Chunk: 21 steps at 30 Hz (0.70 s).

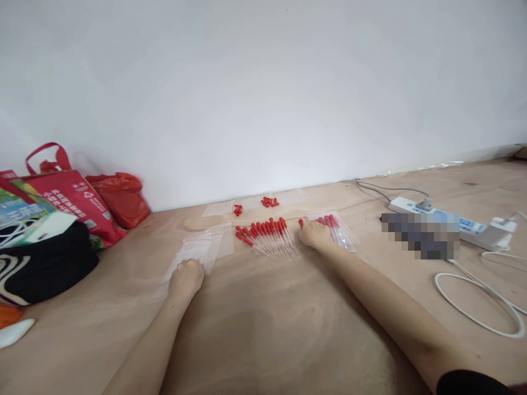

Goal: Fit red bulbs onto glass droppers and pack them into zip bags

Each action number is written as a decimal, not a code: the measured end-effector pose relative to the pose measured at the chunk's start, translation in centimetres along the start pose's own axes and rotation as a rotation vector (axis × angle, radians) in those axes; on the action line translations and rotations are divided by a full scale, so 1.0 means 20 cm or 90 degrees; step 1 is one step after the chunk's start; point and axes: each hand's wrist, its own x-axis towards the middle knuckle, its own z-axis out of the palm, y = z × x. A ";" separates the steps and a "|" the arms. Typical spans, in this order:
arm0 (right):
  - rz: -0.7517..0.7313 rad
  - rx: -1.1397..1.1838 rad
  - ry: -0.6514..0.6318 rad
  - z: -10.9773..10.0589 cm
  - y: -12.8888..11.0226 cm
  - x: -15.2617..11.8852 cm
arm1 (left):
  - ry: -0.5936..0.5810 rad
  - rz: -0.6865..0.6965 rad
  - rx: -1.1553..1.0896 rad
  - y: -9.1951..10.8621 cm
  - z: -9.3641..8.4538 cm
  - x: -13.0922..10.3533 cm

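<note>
My left hand (pixel 186 278), fingers curled closed, rests on the near end of a stack of clear zip bags (pixel 201 249) and grips at it. My right hand (pixel 315 235) is closed around a dropper, whose red rubber bulb (pixel 301 223) pokes out past the fingers; its tube is hidden. Just left of that hand, several droppers (pixel 267 227) with red bulbs and thin clear tubes lie in a fanned row, bulbs toward the wall. Partly behind my right wrist is a clear bag (pixel 346 237) with several red-bulbed droppers inside.
Loose red bulbs lie in two small piles (pixel 269 202) near the wall, beside flat clear bags (pixel 218 209). At left stand a red shopping bag (pixel 78 200), a red plastic bag (pixel 123 200) and a black cloth item (pixel 53 269). At right are a power strip (pixel 469 225) and white cables (pixel 486 282).
</note>
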 end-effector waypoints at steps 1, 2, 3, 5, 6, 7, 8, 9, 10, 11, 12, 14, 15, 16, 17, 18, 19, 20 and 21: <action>-0.014 0.016 0.000 -0.01 0.00 0.00 | 0.002 -0.005 -0.002 -0.01 -0.01 0.00; -0.032 0.034 0.000 -0.02 0.01 0.00 | 0.011 -0.009 -0.004 -0.01 -0.02 0.00; -0.053 0.053 0.002 -0.03 0.02 0.00 | 0.031 -0.006 -0.010 -0.01 -0.04 -0.01; -0.094 0.086 0.008 -0.06 0.04 -0.01 | 0.101 0.035 -0.031 0.00 -0.06 -0.02; -0.116 0.107 0.014 -0.08 0.06 -0.03 | 0.145 0.078 -0.048 0.02 -0.07 -0.03; -0.144 0.146 0.019 -0.08 0.09 -0.04 | 0.185 0.137 -0.069 0.05 -0.07 -0.05; -0.174 0.204 0.025 -0.09 0.11 -0.07 | 0.216 0.207 -0.092 0.08 -0.07 -0.07; -0.206 0.281 0.029 -0.09 0.14 -0.10 | 0.231 0.292 -0.116 0.12 -0.07 -0.11; -0.237 0.376 0.026 -0.09 0.17 -0.13 | 0.241 0.390 -0.141 0.17 -0.06 -0.15; -0.254 0.467 0.016 -0.09 0.20 -0.17 | 0.253 0.487 -0.163 0.22 -0.05 -0.20; -0.261 0.545 -0.005 -0.08 0.22 -0.21 | 0.266 0.569 -0.182 0.27 -0.04 -0.26; -0.246 0.655 -0.049 -0.07 0.26 -0.30 | 0.275 0.704 -0.202 0.36 -0.02 -0.37; -0.231 0.696 -0.063 -0.06 0.27 -0.34 | 0.264 0.746 -0.208 0.39 -0.02 -0.42; -0.212 0.728 -0.070 -0.05 0.28 -0.37 | 0.241 0.777 -0.209 0.42 -0.01 -0.46; -0.192 0.756 -0.069 -0.04 0.28 -0.40 | 0.221 0.789 -0.214 0.43 -0.02 -0.50; -0.170 0.778 -0.062 -0.03 0.28 -0.42 | 0.194 0.793 -0.219 0.44 -0.02 -0.52; -0.148 0.796 -0.050 -0.02 0.27 -0.43 | 0.166 0.791 -0.225 0.44 -0.02 -0.53; -0.126 0.810 -0.036 0.00 0.27 -0.44 | 0.138 0.785 -0.235 0.44 -0.03 -0.53; -0.108 0.821 -0.023 0.01 0.27 -0.45 | 0.113 0.777 -0.249 0.43 -0.03 -0.52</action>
